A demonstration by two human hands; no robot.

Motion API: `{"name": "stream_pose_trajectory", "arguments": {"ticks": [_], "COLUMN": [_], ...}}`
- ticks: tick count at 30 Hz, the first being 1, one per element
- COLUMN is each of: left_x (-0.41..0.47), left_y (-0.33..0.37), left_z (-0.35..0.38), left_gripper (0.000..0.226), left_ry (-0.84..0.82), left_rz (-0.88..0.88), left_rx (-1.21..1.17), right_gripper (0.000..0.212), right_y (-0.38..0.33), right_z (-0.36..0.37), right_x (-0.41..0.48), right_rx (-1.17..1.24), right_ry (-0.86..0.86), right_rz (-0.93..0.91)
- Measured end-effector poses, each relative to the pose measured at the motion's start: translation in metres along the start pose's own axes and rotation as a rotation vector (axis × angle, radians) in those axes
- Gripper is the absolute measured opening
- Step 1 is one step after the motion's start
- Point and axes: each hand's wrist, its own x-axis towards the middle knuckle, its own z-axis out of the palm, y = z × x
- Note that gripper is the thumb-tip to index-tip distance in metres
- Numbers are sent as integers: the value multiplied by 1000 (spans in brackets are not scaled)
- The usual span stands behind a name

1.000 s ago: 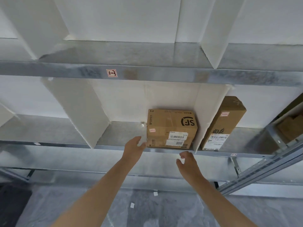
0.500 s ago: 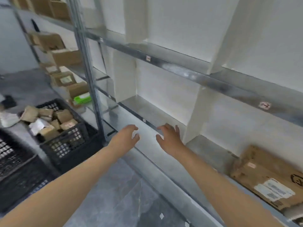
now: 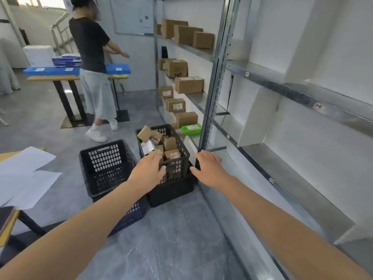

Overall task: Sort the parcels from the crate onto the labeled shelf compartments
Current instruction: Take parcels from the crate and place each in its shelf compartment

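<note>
A: At the foot of the shelf post [image 3: 214,87], is that the crate [image 3: 182,145] with the parcels [image 3: 169,143]?

B: Yes. It stands on the grey floor [image 3: 171,239], just beside the post. I think it is put there so that the way to the compartments is short. The parcels lie loose inside it, mostly small brown boxes.

A: And the hands?

B: The left hand [image 3: 148,170] reaches over the near rim, with its fingers loosely stretched toward the nearest parcel. It holds nothing, and I cannot tell if it touches yet. The right hand [image 3: 210,168] is spread and holds nothing, in front of the post, maybe for balance.

A: So a pick begins?

B: In my judgement, yes.

A: What about the room?

B: A second crate [image 3: 105,158] stands just beside the first one. The near shelf [image 3: 282,170] is grey metal, with white dividers [image 3: 254,118] and small labels [image 3: 318,106] on its rails. Farther shelves carry brown boxes [image 3: 188,84]. Another person [image 3: 92,57] stands at a table [image 3: 60,78].
</note>
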Motion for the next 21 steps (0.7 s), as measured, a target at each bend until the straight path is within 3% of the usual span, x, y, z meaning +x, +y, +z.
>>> {"name": "stream_pose_trajectory", "arguments": {"ticks": [9,21], "left_x": [61,236], "left_y": [-61,-78], "left_z": [-11,5], "left_gripper": [36,42], "left_ry": [20,-20], "left_rz": [-87,-154], "left_rx": [96,145], "right_gripper": [57,53], "right_y": [-24,42], "right_z": [13,6], "right_x": [109,272], "right_rx": [39,132], "right_ry": [-56,-110], "right_rz": [-104,-89]}}
